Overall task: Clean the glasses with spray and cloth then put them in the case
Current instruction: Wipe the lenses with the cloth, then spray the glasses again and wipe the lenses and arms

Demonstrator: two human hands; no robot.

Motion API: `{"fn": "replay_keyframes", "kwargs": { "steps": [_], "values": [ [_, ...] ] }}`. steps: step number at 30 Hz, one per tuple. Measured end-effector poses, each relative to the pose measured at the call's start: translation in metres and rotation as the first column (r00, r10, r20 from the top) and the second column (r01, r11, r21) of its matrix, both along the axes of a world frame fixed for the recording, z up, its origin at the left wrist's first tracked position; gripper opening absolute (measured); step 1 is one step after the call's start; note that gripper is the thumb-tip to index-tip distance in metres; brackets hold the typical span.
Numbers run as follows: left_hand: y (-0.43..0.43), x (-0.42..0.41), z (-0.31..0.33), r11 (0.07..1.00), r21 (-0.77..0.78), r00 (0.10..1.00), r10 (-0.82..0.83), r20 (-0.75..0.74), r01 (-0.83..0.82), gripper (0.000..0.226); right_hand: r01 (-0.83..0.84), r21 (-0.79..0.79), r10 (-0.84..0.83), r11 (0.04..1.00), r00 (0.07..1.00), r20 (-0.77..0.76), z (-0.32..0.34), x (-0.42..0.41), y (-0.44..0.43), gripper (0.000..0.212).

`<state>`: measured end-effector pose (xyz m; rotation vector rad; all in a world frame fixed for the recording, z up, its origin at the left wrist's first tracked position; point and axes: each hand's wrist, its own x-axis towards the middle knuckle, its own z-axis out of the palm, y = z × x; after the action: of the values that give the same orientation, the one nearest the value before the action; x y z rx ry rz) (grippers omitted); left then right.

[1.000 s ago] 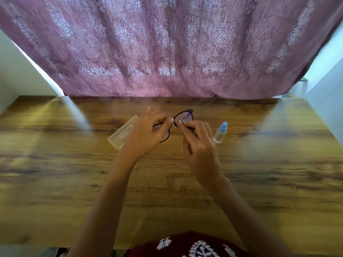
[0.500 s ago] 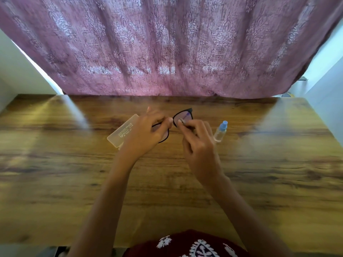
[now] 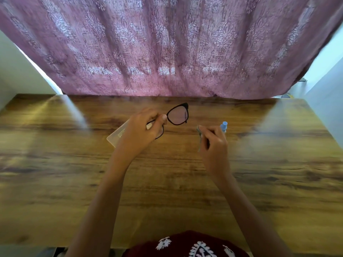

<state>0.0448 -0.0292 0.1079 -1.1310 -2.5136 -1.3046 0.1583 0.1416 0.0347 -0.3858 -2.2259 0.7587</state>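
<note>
Looking down from the head view, which is the only one given, the glasses [image 3: 178, 115] are seen held up above the wooden worktop [image 3: 55, 164] by the left hand [image 3: 143, 130]. That hand is closed around the frame near the bridge, so one black-rimmed lens is left sticking out toward the right, and the other lens is mostly hidden behind the fingers. The frame's long axis is run roughly left to right, tilted up a little at the free end.

The right hand [image 3: 213, 143] is kept apart from the glasses, lower and off to the right. It's pinched narrow on a small grey cloth [image 3: 199, 135], with a bit of it poking out past the fingertips. The spray bottle [image 3: 223, 126] with the blue cap is stood on the worktop just behind that hand, partly covered by it.

The translucent case [image 3: 117, 134] is laid flat on the worktop under and to the left of the left hand; whether it's open can't be told from here.

So the key relation: the exposed lens is up and to the left of the cloth hand. The case is much nearer the left hand, so stowing is probably best done from that side once wiping is judged finished.
</note>
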Motion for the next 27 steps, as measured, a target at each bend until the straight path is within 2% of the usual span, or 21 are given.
{"fn": "replay_keyframes", "kwargs": {
  "steps": [4, 9, 11, 12, 13, 14, 15, 16, 17, 18, 20, 23, 25, 27],
  "values": [
    [0.001, -0.002, -0.004, 1.000, -0.001, 1.000, -0.025, -0.002, 0.025, 0.022, -0.010, 0.048, 0.000, 0.999, 0.983, 0.184, -0.040, -0.002, 0.006, 0.024],
    [0.002, -0.004, -0.010, 1.000, -0.013, 0.999, -0.018, -0.040, 0.017, 0.032, -0.012, 0.020, 0.004, 1.000, 0.923, 0.385, -0.061, -0.006, 0.014, 0.025],
    [0.002, -0.003, -0.011, 1.000, -0.010, 0.998, -0.004, -0.066, 0.003, 0.025, 0.002, -0.031, 0.010, 1.000, 0.922, 0.387, -0.048, -0.009, 0.014, 0.023],
    [0.002, -0.002, -0.011, 1.000, -0.006, 0.997, 0.004, -0.077, -0.004, 0.021, 0.021, -0.123, 0.024, 0.992, 0.935, 0.353, -0.036, -0.010, 0.014, 0.022],
    [0.003, -0.001, -0.010, 1.000, 0.000, 0.996, 0.006, -0.092, -0.006, 0.017, 0.036, -0.306, 0.064, 0.951, 0.948, 0.311, -0.019, -0.011, 0.013, 0.022],
    [0.003, 0.000, -0.010, 1.000, 0.005, 0.994, -0.001, -0.109, 0.002, 0.013, 0.005, -0.556, 0.149, 0.831, 0.961, 0.232, -0.002, -0.012, 0.011, 0.023],
    [0.003, -0.001, -0.011, 1.000, 0.009, 0.991, -0.017, -0.130, 0.018, 0.010, -0.096, -0.782, 0.247, 0.615, 0.966, 0.076, 0.015, -0.011, 0.011, 0.025],
    [0.004, -0.002, -0.012, 0.999, 0.010, 0.989, -0.029, -0.143, 0.031, 0.009, -0.217, -0.898, 0.295, 0.383, 0.950, -0.104, 0.030, -0.010, 0.012, 0.027],
    [0.004, -0.004, -0.014, 0.999, 0.007, 0.991, -0.035, -0.133, 0.036, 0.009, -0.323, -0.921, 0.311, 0.218, 0.918, -0.248, 0.041, -0.009, 0.014, 0.029],
    [0.004, -0.005, -0.016, 1.000, 0.003, 0.995, -0.030, -0.096, 0.030, 0.012, -0.400, -0.910, 0.317, 0.110, 0.882, -0.350, 0.050, -0.009, 0.014, 0.029],
    [0.004, -0.007, -0.021, 1.000, 0.001, 1.000, -0.021, -0.022, 0.021, 0.021, -0.456, -0.890, 0.312, 0.015, 0.848, -0.430, 0.063, -0.011, 0.011, 0.029],
    [0.006, -0.008, -0.026, 1.000, -0.012, 1.000, 0.011, -0.012, -0.011, 0.018, -0.438, -0.898, 0.274, -0.040, 0.860, -0.431, 0.071, -0.016, 0.006, 0.022],
    [0.006, -0.006, -0.025, 0.999, 0.002, 0.999, 0.042, -0.021, -0.042, 0.015, -0.430, -0.903, 0.273, -0.019, 0.866, -0.418, 0.073, -0.020, 0.002, 0.016],
    [0.005, -0.002, -0.021, 0.996, 0.050, 0.997, 0.072, -0.019, -0.071, 0.015, -0.419, -0.904, 0.292, 0.081, 0.877, -0.380, 0.074, -0.024, -0.003, 0.013]
  ]
}}
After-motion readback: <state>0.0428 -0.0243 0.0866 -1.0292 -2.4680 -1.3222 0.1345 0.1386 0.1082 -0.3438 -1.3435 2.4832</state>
